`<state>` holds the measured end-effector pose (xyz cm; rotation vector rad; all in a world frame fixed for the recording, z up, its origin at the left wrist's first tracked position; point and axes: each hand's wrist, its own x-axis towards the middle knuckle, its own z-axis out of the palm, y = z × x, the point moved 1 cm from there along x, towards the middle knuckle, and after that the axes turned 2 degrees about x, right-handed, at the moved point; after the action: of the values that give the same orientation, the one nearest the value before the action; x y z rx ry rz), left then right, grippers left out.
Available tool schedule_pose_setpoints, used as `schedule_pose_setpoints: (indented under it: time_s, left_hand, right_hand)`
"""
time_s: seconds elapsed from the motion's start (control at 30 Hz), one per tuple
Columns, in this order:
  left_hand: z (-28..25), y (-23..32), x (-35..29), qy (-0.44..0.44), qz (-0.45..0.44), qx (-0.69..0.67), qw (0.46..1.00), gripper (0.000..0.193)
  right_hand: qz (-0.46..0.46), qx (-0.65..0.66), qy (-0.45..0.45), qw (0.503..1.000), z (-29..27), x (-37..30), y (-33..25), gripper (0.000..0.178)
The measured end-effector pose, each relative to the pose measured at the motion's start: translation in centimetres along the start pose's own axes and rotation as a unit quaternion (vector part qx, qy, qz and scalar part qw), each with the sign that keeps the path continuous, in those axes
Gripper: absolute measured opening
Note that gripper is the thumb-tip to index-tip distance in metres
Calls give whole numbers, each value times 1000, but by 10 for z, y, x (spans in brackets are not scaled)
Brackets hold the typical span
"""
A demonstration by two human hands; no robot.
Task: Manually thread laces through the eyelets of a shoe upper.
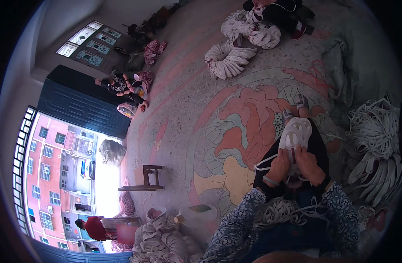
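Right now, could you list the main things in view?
strap bundle: one, white, lap
loose straps: uncountable, whitish, right
coiled bundles: several, whitish, top
strap heap: one, whitish, bottom left
distant bundles: several, pink, left
wooden seat: one, brown, left
flower design: one, multicoloured, floor
door panel: one, blue, left
building: one, pink, outside
other people: three, dark or red clothes, left, top
sleeves: two, blue-white, lower right
left fingers: one set, on bundle
right fingers: one set, on bundle
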<state>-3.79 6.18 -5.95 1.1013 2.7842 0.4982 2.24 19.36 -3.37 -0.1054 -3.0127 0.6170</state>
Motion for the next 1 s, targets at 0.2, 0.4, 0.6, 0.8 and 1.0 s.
schedule_pose_setpoints:
  time_s: [0.2,0.4,0.6,0.8,1.0]
  left_hand:
    - [17,-24,-14,29,109,0,994,21]
    - [-46,-8,-36,114,50,-260,957,29]
    - [-109,29,-58,-68,-106,-523,843,21]
    - [-160,71,-64,-10,-5,-675,738,24]
    - [-162,101,-66,-50,-30,-698,714,26]
  right_hand:
    - [49,41,-40,997,-4,-10,2,35]
    - [23,51,-42,998,-75,-57,18,26]
    - [-87,145,-107,980,-135,-75,14,21]
    - [-6,540,44,841,-185,-66,-63,14]
    - [-11,639,121,760,-165,-91,-73,15]
